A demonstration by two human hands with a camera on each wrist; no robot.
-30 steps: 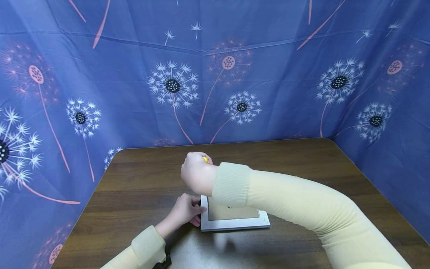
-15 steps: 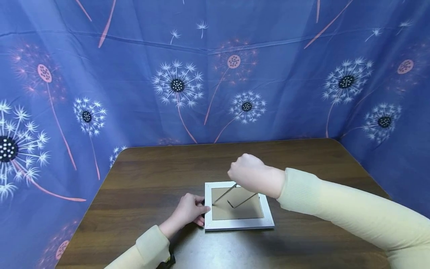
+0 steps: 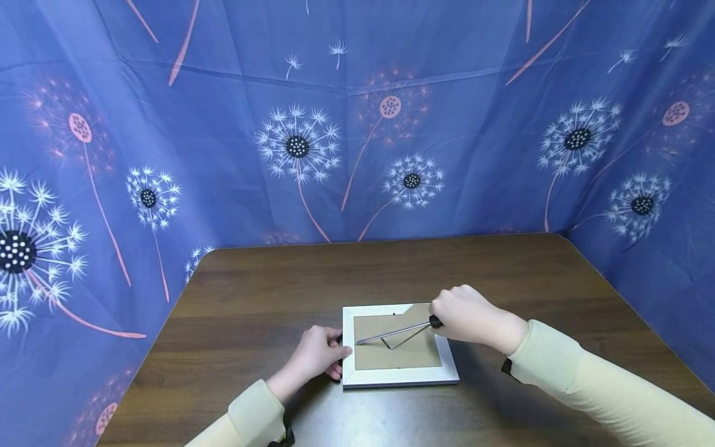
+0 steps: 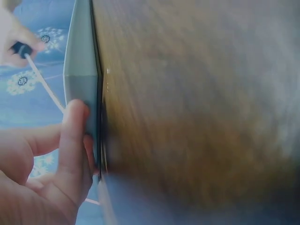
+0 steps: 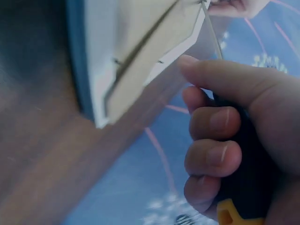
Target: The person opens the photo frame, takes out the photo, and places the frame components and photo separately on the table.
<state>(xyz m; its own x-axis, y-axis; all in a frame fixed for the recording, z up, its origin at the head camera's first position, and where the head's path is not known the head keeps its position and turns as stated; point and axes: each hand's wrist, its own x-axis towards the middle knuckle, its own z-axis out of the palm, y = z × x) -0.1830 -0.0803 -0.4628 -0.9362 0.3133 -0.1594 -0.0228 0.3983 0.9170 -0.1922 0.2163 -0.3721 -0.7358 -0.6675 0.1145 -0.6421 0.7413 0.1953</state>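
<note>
A white picture frame (image 3: 399, 377) lies back side up on the table, showing its brown backing board (image 3: 368, 360). At its far right corner the board overlaps the white border. My left hand (image 3: 318, 352) holds the frame's left side, thumb on top; in the left wrist view the fingers (image 4: 75, 136) lie against its edge. My right hand (image 3: 472, 316) grips the black and yellow handle of a screwdriver (image 5: 243, 164). The thin metal shaft (image 3: 391, 333) slants low across the board, its tip at the left inner border near my left thumb. A thin dark line (image 3: 410, 337) crosses the board.
The brown wooden table (image 3: 268, 285) extends around the frame. Behind it hangs a blue cloth (image 3: 346, 155) with dandelion prints, which also covers both sides. Small dark metal tabs (image 5: 161, 61) show along the inner border in the right wrist view.
My right hand has moved right and lower, tilting the screwdriver from steep to nearly flat over the board. The board's far right corner now shows over the border. My left hand keeps its hold.
</note>
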